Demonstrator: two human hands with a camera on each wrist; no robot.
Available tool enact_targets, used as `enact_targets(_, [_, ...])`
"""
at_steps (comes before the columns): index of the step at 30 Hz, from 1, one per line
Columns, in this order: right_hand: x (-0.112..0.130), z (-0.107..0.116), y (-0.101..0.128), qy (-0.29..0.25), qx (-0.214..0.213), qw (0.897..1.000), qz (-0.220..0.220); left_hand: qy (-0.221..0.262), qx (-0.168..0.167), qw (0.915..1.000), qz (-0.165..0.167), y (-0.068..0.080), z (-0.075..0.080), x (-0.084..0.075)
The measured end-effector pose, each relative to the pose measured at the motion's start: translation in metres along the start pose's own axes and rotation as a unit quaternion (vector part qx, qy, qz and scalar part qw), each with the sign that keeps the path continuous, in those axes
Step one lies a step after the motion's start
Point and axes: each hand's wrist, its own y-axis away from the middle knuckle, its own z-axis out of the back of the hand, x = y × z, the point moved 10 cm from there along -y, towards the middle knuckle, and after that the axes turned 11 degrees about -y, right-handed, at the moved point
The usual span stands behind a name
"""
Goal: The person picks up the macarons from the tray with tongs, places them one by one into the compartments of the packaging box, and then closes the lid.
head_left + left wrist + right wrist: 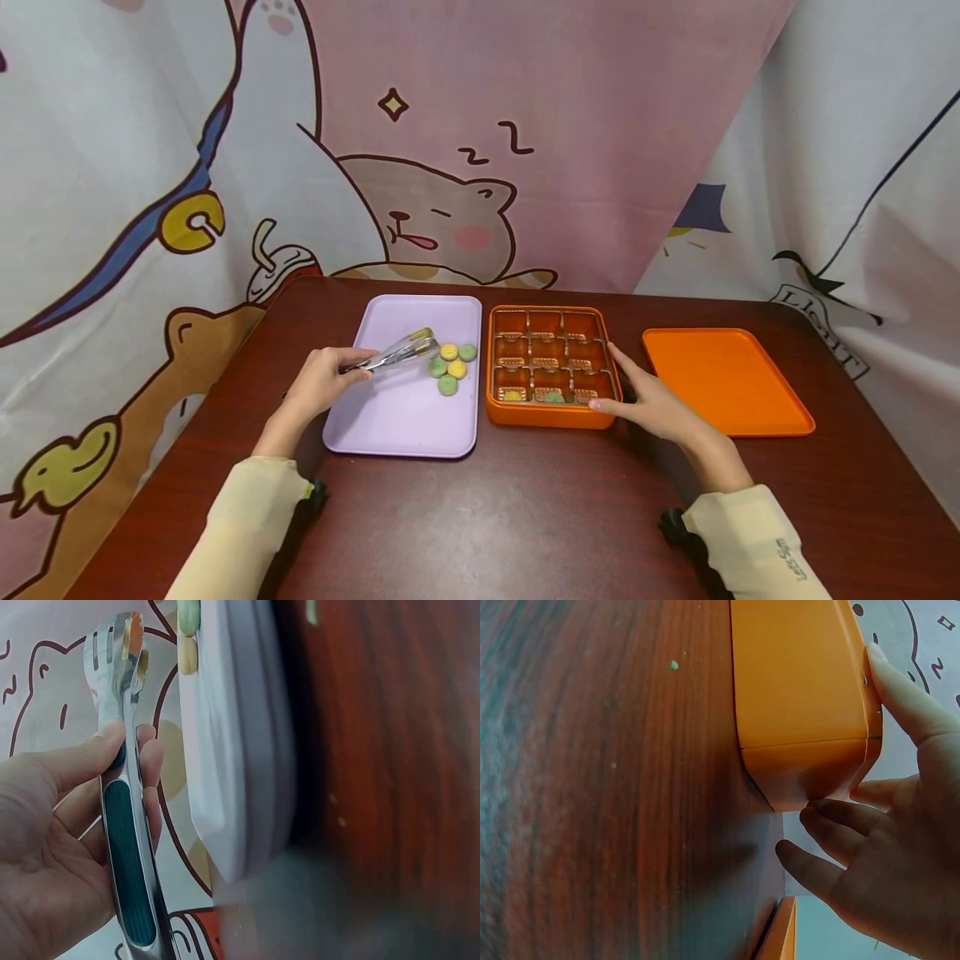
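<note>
My left hand (322,383) holds metal tongs (131,825) with dark green grip panels, over a lilac tray (397,429). A yellow piece (135,634) sits between the heads of the tongs. Below and beside them on the tray lie small round green cookies (447,385) and yellow cookies (457,369). With its thumb at the front corner and a finger along the right rim, my right hand (660,408) touches an orange box (551,415). The box has a clear divided insert; a yellow cookie (512,396) is in its front left compartment, a green one (554,397) in the front middle.
An orange lid-like tray (727,383) lies flat to the right of the box. Everything stands on a dark brown wooden table (480,517). A curtain with cartoon prints (585,125) hangs behind the table and along both sides.
</note>
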Motion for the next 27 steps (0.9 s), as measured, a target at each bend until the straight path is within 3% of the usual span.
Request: enact_targets(27, [-0.001, 0.0, 0.0, -0.003, 0.001, 1.0, 0.0, 0.022, 0.008, 0.9992, -0.033, -0.034, -0.01, -0.054])
